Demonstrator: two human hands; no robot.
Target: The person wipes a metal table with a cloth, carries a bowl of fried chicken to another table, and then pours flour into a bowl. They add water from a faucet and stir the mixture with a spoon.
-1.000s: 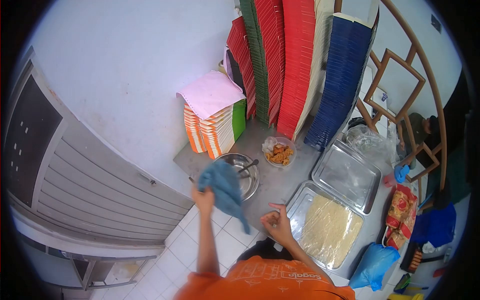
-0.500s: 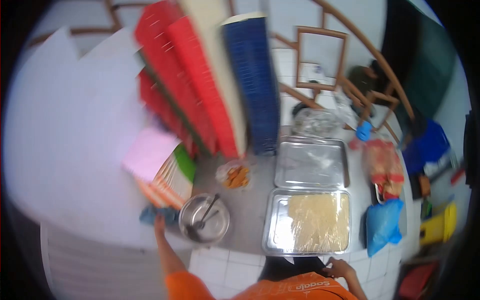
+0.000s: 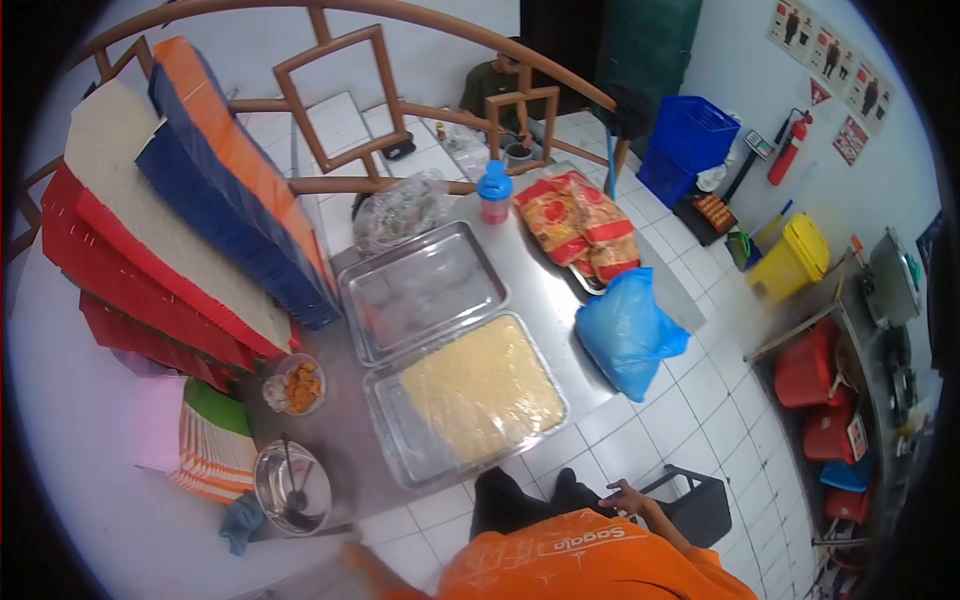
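Observation:
My left hand (image 3: 362, 562) is low at the front edge of the metal table (image 3: 345, 440), blurred, its fingers not readable. Close to it are a steel bowl (image 3: 318, 490) with a dark-handled utensil (image 3: 293, 490) inside and a crumpled blue-grey cloth (image 3: 241, 522). By my right side, off the table, hangs my right hand (image 3: 626, 498) with its fingers apart; nothing shows clearly in it. In front of me lies a metal tray (image 3: 395, 445) holding a pale yellow slab (image 3: 485, 385) under clear plastic film. Behind it sits a second metal tray (image 3: 425, 295) with a bare bottom.
A blue plastic bag (image 3: 630, 335), red-and-tan packets (image 3: 580, 225) and a blue-capped bottle (image 3: 494, 192) stand on the right. Tall folded stacks (image 3: 240, 190) and a tub of orange-brown pieces (image 3: 302, 385) are left. A black stool (image 3: 690, 505) is beside me. Another person (image 3: 490, 90) sits beyond the railing.
My left hand has come off the cloth and drawn back toward me. The view has swung right, showing more of the floor and right-hand shelf. My right hand stays by my side.

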